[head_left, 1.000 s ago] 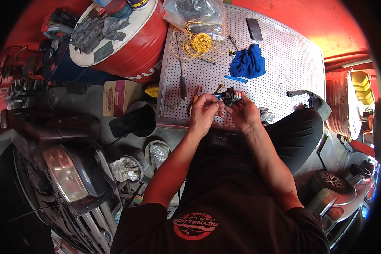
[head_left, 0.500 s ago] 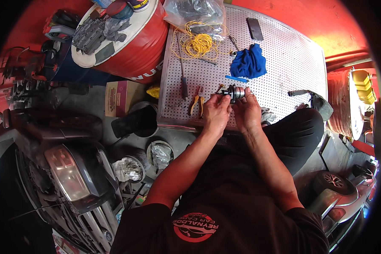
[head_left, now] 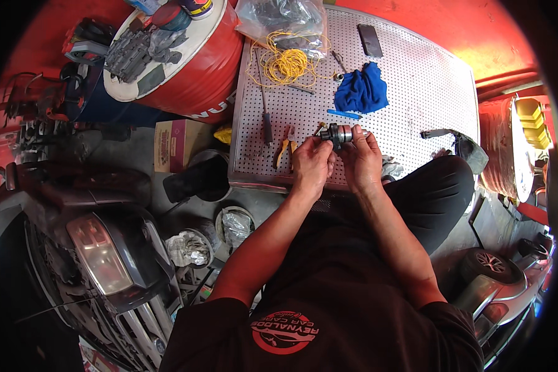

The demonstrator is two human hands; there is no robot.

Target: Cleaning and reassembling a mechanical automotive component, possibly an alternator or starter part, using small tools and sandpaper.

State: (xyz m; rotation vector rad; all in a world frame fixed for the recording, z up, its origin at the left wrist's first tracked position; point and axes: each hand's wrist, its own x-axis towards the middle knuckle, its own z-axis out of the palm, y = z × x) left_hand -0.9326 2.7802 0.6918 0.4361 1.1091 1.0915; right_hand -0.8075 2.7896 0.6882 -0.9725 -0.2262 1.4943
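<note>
Both hands hold a cylindrical metal machine part, black and ringed at its left end, silvery at its right, above the near side of a perforated metal table. My left hand is closed on the black end. Round the silvery end, the fingers of my right hand are closed, thumb on top. Left of my left hand lie yellow-handled pliers, then a long screwdriver. Just beyond the part are a blue stick-like tool and a crumpled blue cloth.
A tangle of yellow cord, a clear plastic bag and a dark phone lie farther back. A red drum stands at the table's left. My bent knee reaches the near right edge. Car front parts fill the lower left.
The part has turned slightly and sits a little lower and farther left. My right thumb has shifted higher onto its silvery end. Both hands keep their hold.
</note>
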